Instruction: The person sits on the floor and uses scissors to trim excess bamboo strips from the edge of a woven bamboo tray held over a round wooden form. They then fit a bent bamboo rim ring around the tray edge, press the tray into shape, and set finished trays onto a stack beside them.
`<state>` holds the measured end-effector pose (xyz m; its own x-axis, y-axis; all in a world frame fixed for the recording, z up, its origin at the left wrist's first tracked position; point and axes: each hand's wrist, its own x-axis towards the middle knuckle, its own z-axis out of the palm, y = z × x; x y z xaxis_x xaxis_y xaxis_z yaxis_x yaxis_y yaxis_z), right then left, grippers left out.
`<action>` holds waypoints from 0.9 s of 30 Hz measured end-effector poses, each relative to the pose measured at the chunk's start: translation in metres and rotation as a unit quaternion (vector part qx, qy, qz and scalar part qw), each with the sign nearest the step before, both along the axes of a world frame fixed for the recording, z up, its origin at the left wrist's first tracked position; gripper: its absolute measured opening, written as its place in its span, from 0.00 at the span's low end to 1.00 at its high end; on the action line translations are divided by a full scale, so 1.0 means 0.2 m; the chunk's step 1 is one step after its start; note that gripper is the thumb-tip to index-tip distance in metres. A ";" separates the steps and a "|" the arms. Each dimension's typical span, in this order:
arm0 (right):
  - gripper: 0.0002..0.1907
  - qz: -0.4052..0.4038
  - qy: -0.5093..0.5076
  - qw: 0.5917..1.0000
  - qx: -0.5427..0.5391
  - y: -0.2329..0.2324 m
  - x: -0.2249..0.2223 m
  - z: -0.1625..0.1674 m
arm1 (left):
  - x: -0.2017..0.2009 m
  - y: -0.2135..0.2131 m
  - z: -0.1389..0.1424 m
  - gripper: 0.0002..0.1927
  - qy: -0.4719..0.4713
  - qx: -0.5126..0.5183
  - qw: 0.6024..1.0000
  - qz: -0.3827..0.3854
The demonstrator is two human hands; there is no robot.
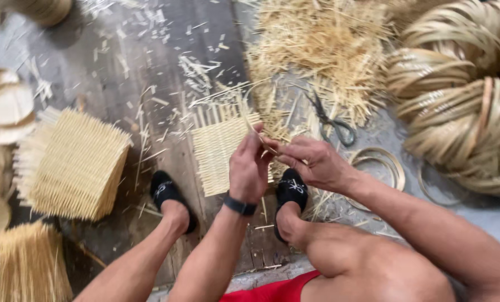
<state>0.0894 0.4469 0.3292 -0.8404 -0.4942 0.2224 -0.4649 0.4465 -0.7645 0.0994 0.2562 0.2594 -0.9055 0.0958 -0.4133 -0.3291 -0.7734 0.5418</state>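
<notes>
Bamboo strip (256, 133): thin, pale, pinched btwn both hands just above the woven mat (221, 146). Left hand (247, 168) has fingers closed on the strip, black wristband (240, 205) on that wrist. Right hand (312, 161) meets it from the other side, thumb + fingers pinched narrow on the same strip, fingertips of both hands nearly touching.

Mat is flat on the wooden floor (149, 72) directly under/behind the hands, loose strip ends sticking out at its top edge. Both feet in black slippers: left slipper (168, 193) off the mat's left side, right slipper (290, 193) at the mat's lower right corner; can't tell if it rests on the mat.

Further out: scissors (332, 122) on floor just beyond right hand, at the edge of a big offcut pile (322, 45). Thin bamboo hoops (385, 164) to the right of the right wrist. Coiled strip bundles (462, 95) far right. Stack of finished woven mats (73, 165) at left, well apart from the hands; round bamboo pieces (6, 106) at far left edge. Scraps litter the floor.
</notes>
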 end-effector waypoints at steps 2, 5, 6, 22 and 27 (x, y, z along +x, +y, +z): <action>0.15 0.017 0.105 0.993 0.046 -0.06 -0.06 0.12 | -0.05 -0.15 0.02 0.14 -0.014 0.124 0.991 0.041; 0.14 -0.091 0.176 0.975 0.099 -0.06 -0.21 0.25 | -0.09 -0.54 0.01 0.17 0.012 0.123 0.992 -0.025; 0.15 -0.083 0.074 0.991 0.076 -0.08 -0.26 0.26 | -0.07 -0.62 0.00 0.17 0.001 0.129 0.991 -0.032; 0.23 -0.083 -0.507 0.844 -0.154 -0.63 -0.35 0.00 | 0.02 -1.00 0.05 0.20 -0.058 -0.028 0.995 -0.074; 0.10 -0.032 -0.025 0.998 0.047 -0.78 -0.23 0.06 | 0.04 -1.01 0.11 0.22 -0.083 -0.146 0.980 -0.101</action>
